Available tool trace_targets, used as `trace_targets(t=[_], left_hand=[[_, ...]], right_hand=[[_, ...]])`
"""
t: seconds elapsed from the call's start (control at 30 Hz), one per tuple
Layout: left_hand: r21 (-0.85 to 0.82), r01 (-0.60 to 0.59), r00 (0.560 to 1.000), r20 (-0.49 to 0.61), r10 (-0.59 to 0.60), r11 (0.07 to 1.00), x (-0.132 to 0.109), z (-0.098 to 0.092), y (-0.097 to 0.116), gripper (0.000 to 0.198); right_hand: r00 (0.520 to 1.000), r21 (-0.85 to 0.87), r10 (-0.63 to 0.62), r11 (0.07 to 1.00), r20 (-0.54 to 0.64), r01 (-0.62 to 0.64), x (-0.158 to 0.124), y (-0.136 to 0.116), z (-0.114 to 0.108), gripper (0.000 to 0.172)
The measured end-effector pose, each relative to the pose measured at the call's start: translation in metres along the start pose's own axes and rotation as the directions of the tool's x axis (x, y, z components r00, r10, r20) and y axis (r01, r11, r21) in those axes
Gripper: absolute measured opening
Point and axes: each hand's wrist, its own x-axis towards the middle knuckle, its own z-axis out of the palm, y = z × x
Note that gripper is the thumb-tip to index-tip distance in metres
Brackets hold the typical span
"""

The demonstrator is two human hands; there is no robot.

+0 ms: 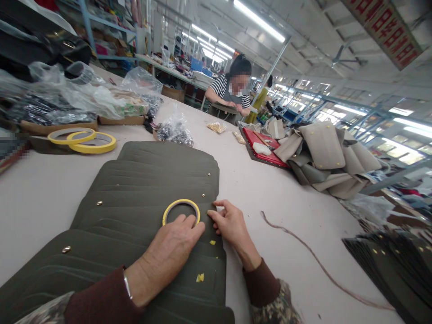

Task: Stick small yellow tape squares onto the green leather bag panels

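Overlapping dark olive panels lie fanned out on the table in front of me, some with small gold-coloured metal fittings. My left hand is closed on a roll of yellow tape, holding its near side against the panels. At the panels' right edge, the thumb and forefinger of my right hand come together. Whatever lies between those fingertips is too small to make out. Torn bits of yellow tape stick to the panels nearer to me.
Two more yellow tape rolls lie at the left, near plastic bags. A brown cord runs along the right. Beige and olive pieces are heaped beside a red board. Across the table a person works.
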Motion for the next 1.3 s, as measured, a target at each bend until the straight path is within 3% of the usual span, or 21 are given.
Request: trace_targets(t=[0.13,0.33,0.47,0.53,0.6,0.67,0.73,0.83,0.9,0.97,1.07,1.2,1.3], left_hand=[[-0.003,-0.006,1.0,-0.023,0.006,1.0,-0.001,0.004,-0.002,0.028],[-0.011,-0.024,1.0,0.011,0.024,1.0,-0.004,0.003,-0.001,0.024],[-0.113,-0.013,1.0,0.01,0.014,0.994,-0.005,-0.006,-0.009,0.02],[-0.182,0.006,1.0,-0.005,-0.007,0.983,-0.006,-0.009,-0.018,0.02],[-0.215,0.036,0.999,-0.025,-0.043,0.976,-0.006,-0.01,-0.027,0.02],[-0.234,0.047,0.995,-0.08,-0.067,0.971,-0.006,-0.008,-0.034,0.021],[-0.25,0.007,0.984,-0.172,-0.052,0.968,-0.006,-0.005,-0.038,0.021],[-0.242,-0.102,0.944,-0.328,0.017,0.965,-0.006,0.0,-0.039,0.022],[-0.223,-0.165,0.912,-0.405,0.062,0.961,-0.006,0.003,-0.038,0.026],[-0.199,-0.204,0.888,-0.45,0.096,0.959,-0.007,0.003,-0.036,0.034],[-0.175,-0.206,0.883,-0.457,0.106,0.963,-0.008,0.003,-0.034,0.039],[-0.197,-0.149,0.924,-0.376,0.066,0.969,-0.01,0.003,-0.032,0.03],[-0.219,-0.116,0.955,-0.294,0.047,0.969,-0.01,0.002,-0.033,0.023]], right_hand=[[1.0,0.154,0.023,0.988,-0.02,-0.02,-0.006,0.008,-0.004,0.024],[0.962,-0.224,-0.264,0.944,-0.073,0.242,-0.008,0.0,0.006,0.017],[0.961,-0.284,-0.27,0.927,-0.053,0.245,-0.004,-0.005,0.007,0.016],[0.968,-0.269,-0.249,0.932,0.006,0.242,-0.006,-0.006,0.001,0.016],[0.973,-0.23,-0.176,0.951,0.151,0.208,-0.011,-0.006,-0.009,0.017],[0.941,-0.208,-0.069,0.968,0.33,0.144,-0.017,-0.006,-0.019,0.019],[0.915,-0.193,-0.031,0.974,0.402,0.118,-0.022,-0.007,-0.025,0.019],[0.963,-0.077,-0.146,0.983,0.228,0.167,-0.026,-0.012,-0.025,0.016],[0.959,0.016,-0.263,0.965,0.104,0.263,-0.029,-0.017,-0.019,0.017],[0.912,0.044,-0.403,0.915,0.076,0.401,-0.032,-0.023,-0.012,0.017],[0.804,-0.016,-0.587,0.807,0.091,0.591,-0.036,-0.03,-0.003,0.016],[0.719,-0.127,-0.691,0.708,0.079,0.695,-0.037,-0.029,0.006,0.015],[0.688,-0.24,-0.724,0.659,0.055,0.713,-0.037,-0.024,0.009,0.017]])
